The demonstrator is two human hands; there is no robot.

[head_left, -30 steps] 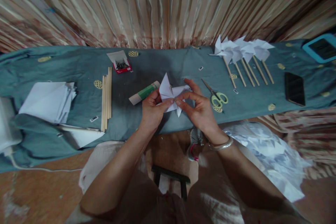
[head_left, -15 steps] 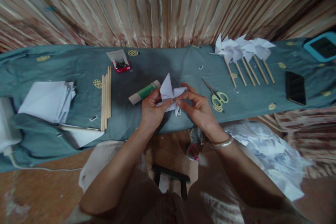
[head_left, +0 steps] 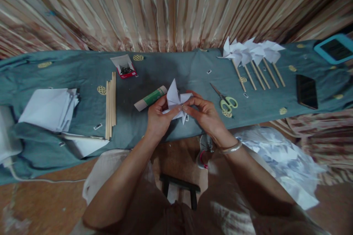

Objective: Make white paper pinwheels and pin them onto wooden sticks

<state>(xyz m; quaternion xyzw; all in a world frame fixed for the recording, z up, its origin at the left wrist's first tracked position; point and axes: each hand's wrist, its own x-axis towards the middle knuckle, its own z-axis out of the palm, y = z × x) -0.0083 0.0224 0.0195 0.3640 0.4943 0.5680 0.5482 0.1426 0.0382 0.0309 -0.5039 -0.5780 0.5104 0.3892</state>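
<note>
My left hand (head_left: 157, 115) and my right hand (head_left: 204, 114) both pinch a white folded paper pinwheel (head_left: 175, 99) at its middle, just above the near edge of a table covered in teal cloth (head_left: 179, 69). The fingertips of both hands meet at the pinwheel's centre. A glue stick with a green label (head_left: 150, 98) lies just left of the paper. Green-handled scissors (head_left: 224, 99) lie just right of my right hand.
Several finished pinwheels on wooden sticks (head_left: 252, 60) lie at the back right. Bare wooden sticks (head_left: 110, 102), a stack of white paper (head_left: 48, 108) and a small red box of pins (head_left: 124, 68) are at the left. A black phone (head_left: 306, 91) and a blue-cased tablet (head_left: 333, 48) sit far right.
Both hands have kept their pinch on the pinwheel; the paper has tipped slightly and the fingers have drawn closer over its centre. The view has shifted a little.
</note>
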